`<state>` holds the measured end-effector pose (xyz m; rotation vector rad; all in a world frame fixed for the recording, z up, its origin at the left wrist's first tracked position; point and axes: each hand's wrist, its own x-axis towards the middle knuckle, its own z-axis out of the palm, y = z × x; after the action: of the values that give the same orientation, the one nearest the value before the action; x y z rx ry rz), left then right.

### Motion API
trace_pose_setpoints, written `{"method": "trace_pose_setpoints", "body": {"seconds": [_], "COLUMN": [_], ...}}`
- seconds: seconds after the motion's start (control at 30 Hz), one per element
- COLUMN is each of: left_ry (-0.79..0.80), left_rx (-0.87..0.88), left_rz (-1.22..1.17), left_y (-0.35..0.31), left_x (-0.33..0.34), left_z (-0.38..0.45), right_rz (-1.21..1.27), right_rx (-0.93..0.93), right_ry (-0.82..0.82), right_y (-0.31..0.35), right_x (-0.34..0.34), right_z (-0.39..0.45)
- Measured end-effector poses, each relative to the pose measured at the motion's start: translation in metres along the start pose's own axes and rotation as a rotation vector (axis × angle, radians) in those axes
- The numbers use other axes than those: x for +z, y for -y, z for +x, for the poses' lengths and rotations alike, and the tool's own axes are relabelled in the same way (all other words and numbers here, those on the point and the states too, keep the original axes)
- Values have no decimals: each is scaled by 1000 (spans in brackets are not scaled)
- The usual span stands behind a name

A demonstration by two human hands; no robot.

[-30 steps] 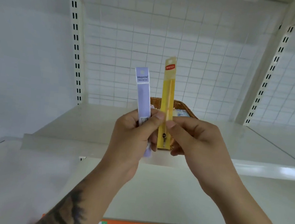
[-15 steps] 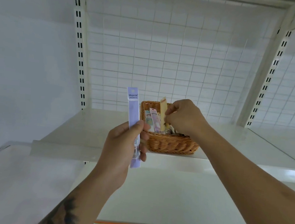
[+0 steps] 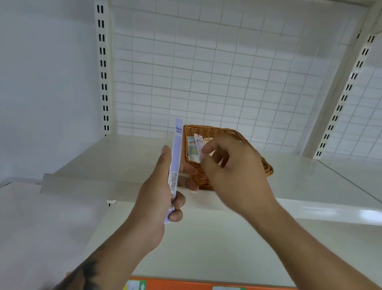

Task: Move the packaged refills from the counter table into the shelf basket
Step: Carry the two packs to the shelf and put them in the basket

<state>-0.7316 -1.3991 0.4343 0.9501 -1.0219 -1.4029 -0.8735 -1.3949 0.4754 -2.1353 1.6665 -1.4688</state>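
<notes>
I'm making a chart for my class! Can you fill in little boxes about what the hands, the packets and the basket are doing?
Left hand: grips an upright, long, thin lilac refill packet
Right hand: holds nothing, fingers loosely curled, in front of the basket
Basket: brown woven wicker basket on the white shelf
In basket: several packets leaning upright

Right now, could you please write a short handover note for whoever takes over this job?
Left hand grips one purple refill pack, upright, in front of the shelf.
Right hand holds nothing, fingers loosely curled, beside the basket.
Done: several packs lie in the basket.
Left: put the purple pack in the basket. The counter is out of view, so check it for more.
</notes>
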Motion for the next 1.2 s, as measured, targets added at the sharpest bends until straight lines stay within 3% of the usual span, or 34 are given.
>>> {"method": "trace_pose_setpoints", "body": {"seconds": [0.17, 0.4, 0.53, 0.63, 0.77, 0.9, 1.0, 1.2], "left_ry": [48, 91, 100, -3, -270, -327, -265, -230], "left_rx": [9, 165, 253, 465, 780, 817, 777, 779], "left_rz": [-50, -211, -153, 136, 668, 1120, 1465, 1616], "left_y": [4, 3, -4, 2, 26, 47, 56, 61], "left_x": [8, 25, 24, 13, -20, -44, -59, -67], "left_z": [-8, -27, -27, -17, -4, 11, 22, 26], "right_rz": [170, 69, 177, 237, 191, 186, 41, -235], "right_rx": [-183, -244, -203, -120, 107, 351, 420, 490], "right_ry": [-22, -202, -151, -128, -152, -72, 31, 194], "right_y": [-5, -13, -5, 2, -8, -22, -29, -41], "right_x": [20, 32, 16, 1, -19, -22, -15, -2], "right_z": [-59, -76, -62, -39, 20, 61, 74, 84]}}
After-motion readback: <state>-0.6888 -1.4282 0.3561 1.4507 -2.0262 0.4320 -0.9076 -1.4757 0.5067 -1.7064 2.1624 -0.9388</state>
